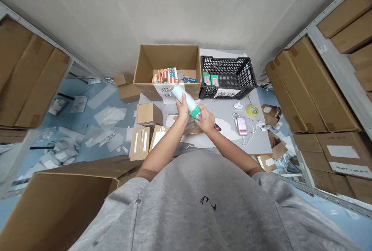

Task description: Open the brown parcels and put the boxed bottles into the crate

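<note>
Pale blue bottle (186,100) with a green end, clenched in both hands over a grey table (226,121) at centre frame: the left hand (182,111) wraps its middle, the right hand (205,120) grasps the green end. Just beyond, upper centre, stand an open cardboard box (167,57) and a black plastic crate (229,68).

A pale blue bottle (186,101) with a green end sits at center, beside a black lattice crate (229,66); a book (167,75) with red-and-white stripes lies in the brown box (167,57).
</note>
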